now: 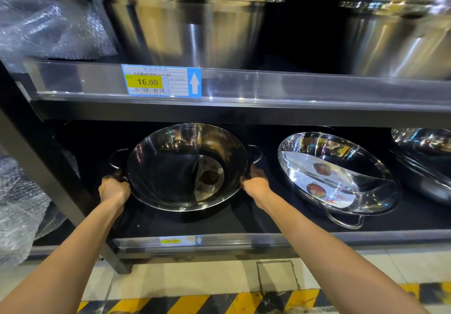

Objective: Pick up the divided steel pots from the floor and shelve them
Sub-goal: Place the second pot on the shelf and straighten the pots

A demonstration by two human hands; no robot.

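A divided steel pot (170, 167) with two wire handles sits tilted toward me on the black bottom shelf (185, 223), a paper label in its right compartment. My left hand (113, 189) grips its left rim below the left handle. My right hand (255, 181) grips the right rim beside the right handle. A second divided steel pot (339, 174) leans on the same shelf to the right, apart from my hands, with labels in both compartments.
More steel pots (424, 152) are stacked at the far right of the bottom shelf. The upper shelf (268, 86) carries large steel basins (188, 28) and a price tag (161, 81). Bubble wrap (22, 206) fills the left. Striped floor tape (219, 301) runs below.
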